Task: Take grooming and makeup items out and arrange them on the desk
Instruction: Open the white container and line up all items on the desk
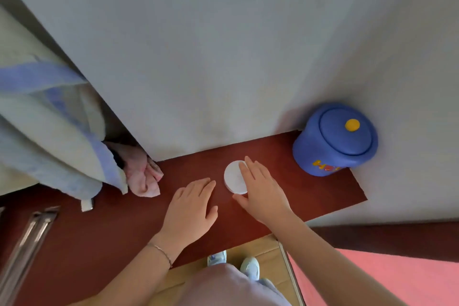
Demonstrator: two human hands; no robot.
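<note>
— Red-brown wood is what we are working on: the bench (310,189) runs along the grey wall, and our white round jar (234,177) sits on it near the back edge, well short of the front lip.

— Why there, do we think?

— Likely so it stands where we can reach it and it will not get knocked off the front. Our right hand (263,192) lies partly over the jar's right side, fingers (248,165) straight and slightly spread, thumb just below the lid. We are touching it more than gripping it; whether the palm presses down we cannot tell, since the frame is soft.

— And the other hand?

— Our left hand (192,202) rests flat on the wood just beside the jar, fingers together and relaxed, holding nothing. We read it as steadying us while the right one sets or nudges the jar into position.

— What about the blue pot?

— The blue lidded pot (334,139) stands apart in the right corner against the wall, so the jar has its own space. A pink cloth (145,176) and a pale robe with blue trim (57,136) hang over the left end, which leaves the middle as the sensible spot for arranging.
</note>
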